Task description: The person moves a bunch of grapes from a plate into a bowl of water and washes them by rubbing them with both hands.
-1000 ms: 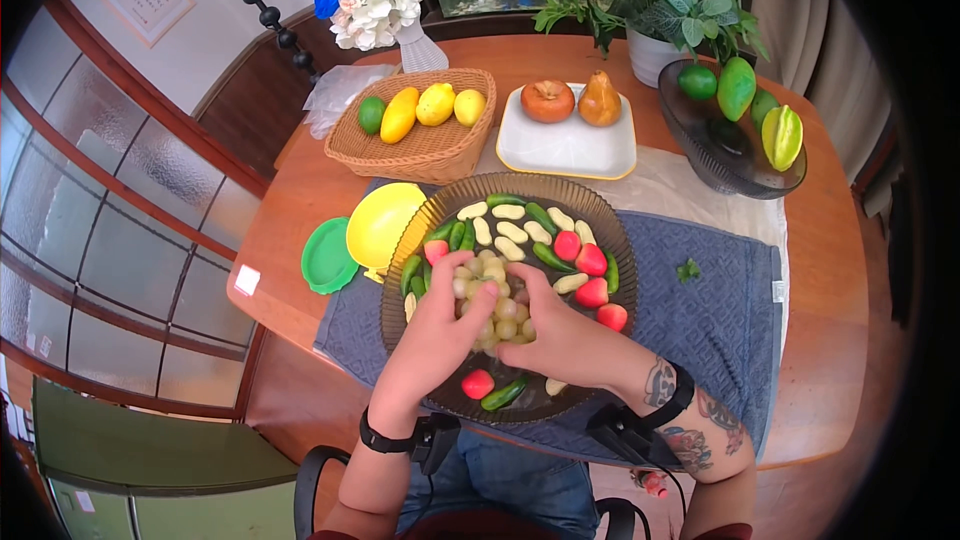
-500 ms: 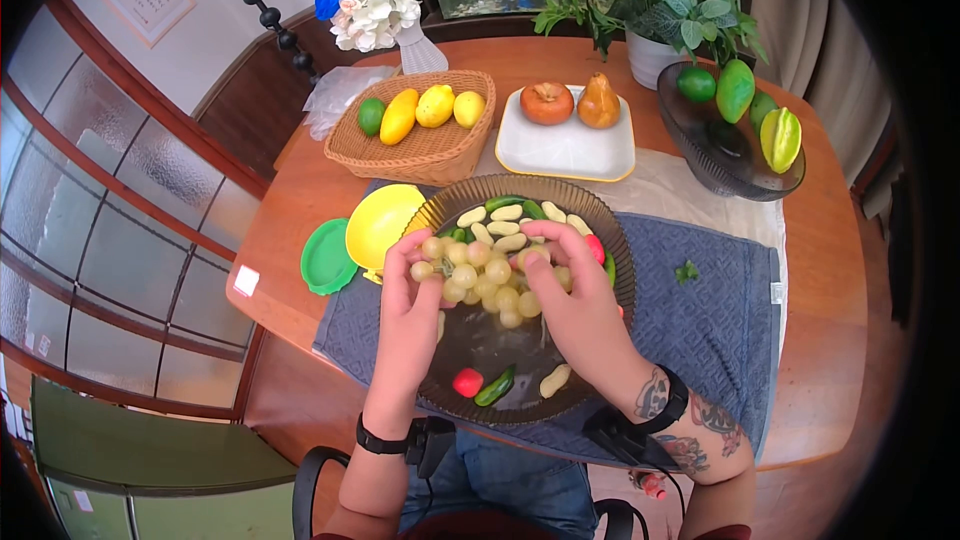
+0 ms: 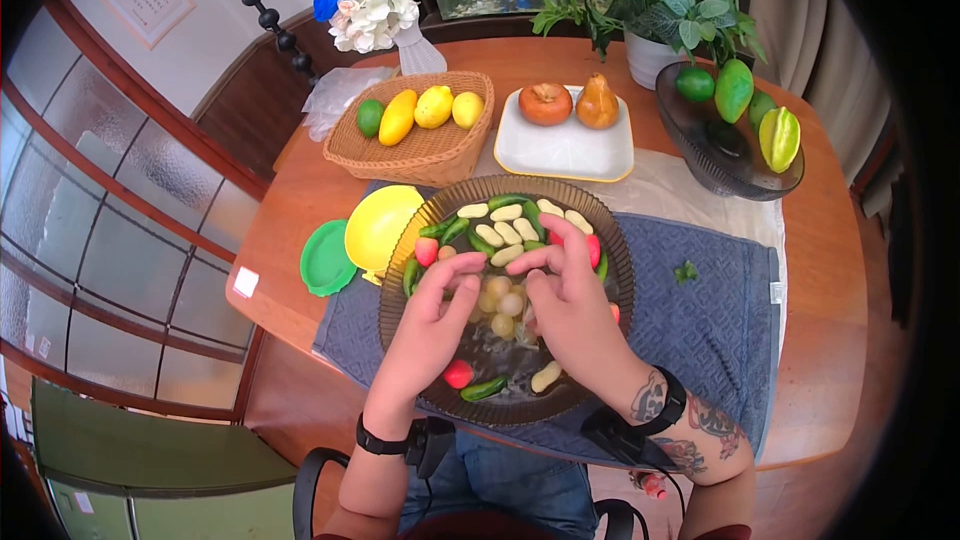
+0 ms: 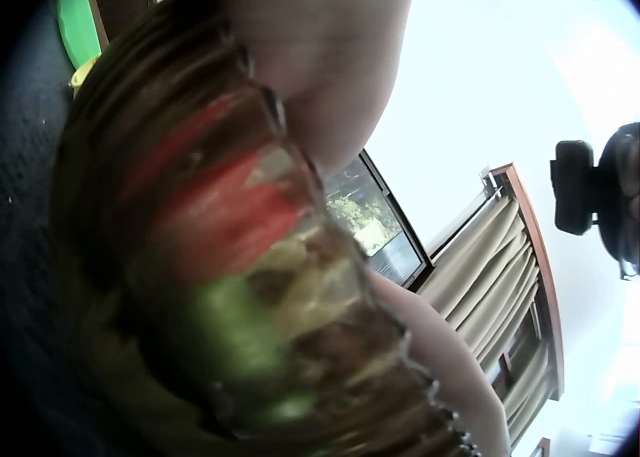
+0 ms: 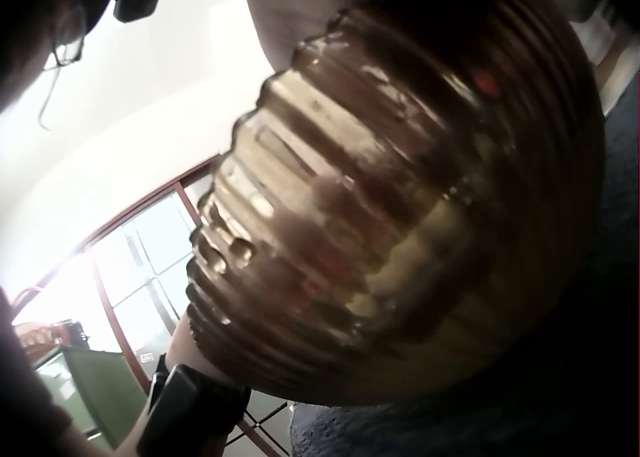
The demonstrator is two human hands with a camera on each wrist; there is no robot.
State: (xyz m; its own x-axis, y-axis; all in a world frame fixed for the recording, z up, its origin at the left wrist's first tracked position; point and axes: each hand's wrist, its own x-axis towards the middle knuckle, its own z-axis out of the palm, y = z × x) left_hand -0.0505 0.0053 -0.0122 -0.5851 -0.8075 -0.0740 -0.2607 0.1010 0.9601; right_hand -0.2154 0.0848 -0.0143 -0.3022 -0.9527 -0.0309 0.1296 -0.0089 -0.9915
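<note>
A bunch of pale green grapes (image 3: 503,305) lies low in a ribbed, amber-tinted bowl (image 3: 400,305), between my two hands. My left hand (image 3: 428,322) holds it from the left with bent fingers and covers part of it. From the other side my right hand (image 3: 578,315) grips the bunch, index finger bent above and thumb beside the grapes; the lower fingers are hidden. Peanuts (image 3: 508,212), green peppers (image 3: 486,389) and small red fruits (image 3: 458,373) are scattered around them in the bowl. Both wrist views show mostly the bowl's ribbed wall (image 4: 150,227).
Under the bowl is a blue towel (image 3: 700,330). Left of it are a yellow bowl (image 3: 385,225) and a green dish (image 3: 328,258). Behind stand a wicker basket (image 3: 410,162) of fruit, a white tray (image 3: 565,152) and a dark fruit bowl (image 3: 735,175).
The grapes, first low, were lifted between both hands half a second ago. Now they are back down in the bowl, and the loose fruit and peppers around them have shifted.
</note>
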